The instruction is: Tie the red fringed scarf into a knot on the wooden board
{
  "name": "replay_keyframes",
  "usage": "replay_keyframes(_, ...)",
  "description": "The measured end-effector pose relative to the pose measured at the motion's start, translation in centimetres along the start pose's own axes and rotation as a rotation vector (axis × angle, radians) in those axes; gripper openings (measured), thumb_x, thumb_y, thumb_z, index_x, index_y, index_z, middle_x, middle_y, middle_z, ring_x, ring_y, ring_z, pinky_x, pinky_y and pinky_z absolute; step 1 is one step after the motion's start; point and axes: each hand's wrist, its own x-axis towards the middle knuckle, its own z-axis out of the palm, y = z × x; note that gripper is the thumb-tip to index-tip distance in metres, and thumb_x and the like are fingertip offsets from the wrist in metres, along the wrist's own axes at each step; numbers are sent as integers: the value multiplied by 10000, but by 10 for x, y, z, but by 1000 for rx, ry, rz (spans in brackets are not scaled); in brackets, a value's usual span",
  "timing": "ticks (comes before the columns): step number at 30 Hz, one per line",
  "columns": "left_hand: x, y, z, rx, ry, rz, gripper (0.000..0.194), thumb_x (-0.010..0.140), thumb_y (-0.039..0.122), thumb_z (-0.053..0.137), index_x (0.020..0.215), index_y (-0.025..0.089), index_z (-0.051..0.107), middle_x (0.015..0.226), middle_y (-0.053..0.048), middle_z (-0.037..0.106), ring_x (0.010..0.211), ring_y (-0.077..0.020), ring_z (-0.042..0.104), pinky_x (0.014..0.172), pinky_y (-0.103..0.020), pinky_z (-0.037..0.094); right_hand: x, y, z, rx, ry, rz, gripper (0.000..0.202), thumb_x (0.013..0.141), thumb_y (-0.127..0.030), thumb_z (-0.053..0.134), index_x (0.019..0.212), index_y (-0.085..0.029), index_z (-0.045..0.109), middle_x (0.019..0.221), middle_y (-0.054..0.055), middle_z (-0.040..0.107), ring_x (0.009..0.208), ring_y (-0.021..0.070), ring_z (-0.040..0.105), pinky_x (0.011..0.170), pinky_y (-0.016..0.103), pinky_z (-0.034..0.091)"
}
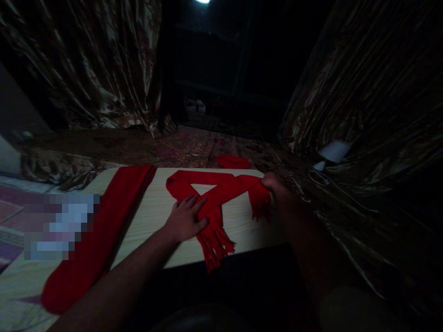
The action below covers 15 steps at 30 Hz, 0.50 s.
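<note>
A red fringed scarf [230, 189] lies looped and crossed over itself on a pale wooden table [145, 221]. My left hand [186, 219] rests on the crossing with its fingers spread, pressing on the cloth. At the table's right side my right hand [272, 182] has its fingers closed on the scarf near one end, and that fringed end hangs down beside it. The other fringed end points toward the near edge. On the left of the table a long folded red cloth [100, 235] lies slantwise, partly behind my left forearm.
A red item [233, 161] sits just beyond the table's far edge. To the right stands a small white lamp [334, 151] with a cord. Patterned curtains [121, 69] hang on both sides of a dark window. Part of the left side is pixelated.
</note>
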Motion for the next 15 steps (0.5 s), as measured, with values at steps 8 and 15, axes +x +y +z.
replay_keyframes(8,1,-2,4,-3,22,5,739,901,560,518,1558,246,390,1565,-170,423,1441,-364,378,1125,-570,288,-19,15,-4,-184,-123,-114,449,741,-184,733,1179,-82,724,1168,209,720,1012,272,704,776,265,512)
replay_keyframes(15,1,0,2,-1,30,11,718,905,537,522,1544,226,418,1552,-179,440,1424,-371,400,1106,-577,314,-67,-4,4,-195,28,-213,415,947,-409,498,1129,-112,723,1122,204,730,1026,254,698,826,278,495)
